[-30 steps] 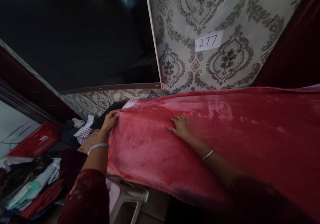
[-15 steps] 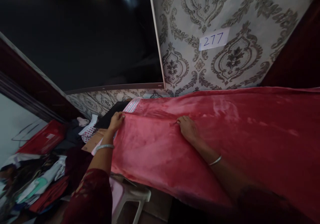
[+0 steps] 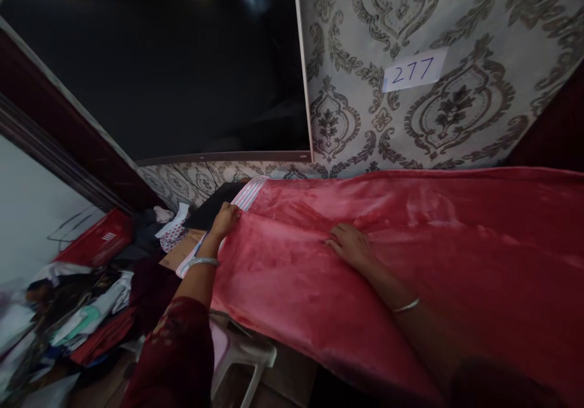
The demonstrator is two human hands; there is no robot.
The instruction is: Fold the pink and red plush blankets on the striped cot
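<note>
A large red plush blanket [image 3: 433, 256] lies spread across a raised surface from the centre to the right edge. My left hand [image 3: 224, 219] pinches the blanket's left corner, fingers closed on the cloth, a bangle on the wrist. My right hand [image 3: 350, 244] lies flat on top of the blanket near its middle, fingers together and stretched out, pressing the fabric. A striped pink and white cloth [image 3: 249, 193] peeks out under the blanket's far left corner.
A white plastic stool [image 3: 241, 359] stands below the blanket's left end. A heap of clothes [image 3: 82, 317] and a red bag [image 3: 98, 244] fill the lower left. A dark screen [image 3: 182, 67] hangs on patterned wallpaper, beside a label reading 277 [image 3: 413, 70].
The view has shifted right and down a little. My right hand slid slightly along the blanket top. My left hand keeps its hold on the corner.
</note>
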